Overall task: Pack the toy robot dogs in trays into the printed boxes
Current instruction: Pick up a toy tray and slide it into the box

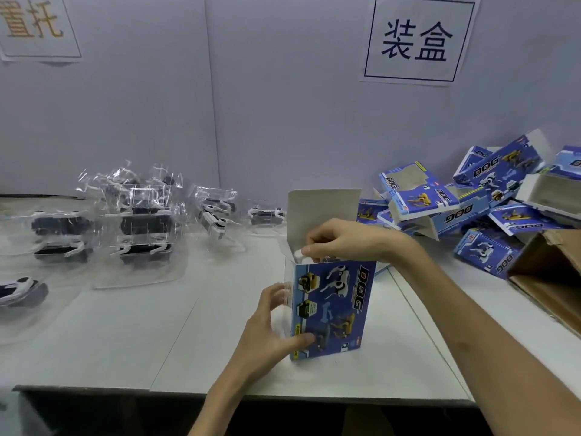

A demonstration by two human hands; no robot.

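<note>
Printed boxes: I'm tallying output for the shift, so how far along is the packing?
Done: cannot tell; the blue boxes piled at right look open or empty. In hand: the left hand steadies an upright printed box while the right hand pushes a trayed dog into its open top. Left: many dogs in clear trays wait at left.

Blue printed box [334, 309] upright, top flap open, near the table's front edge.
Trayed toy dogs [132, 221] cluster back left; empty boxes [471, 202] heap back right.

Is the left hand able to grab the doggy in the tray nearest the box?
Probably not now: the left hand is holding the printed box. The trayed dog lies unblocked across bare table.
</note>
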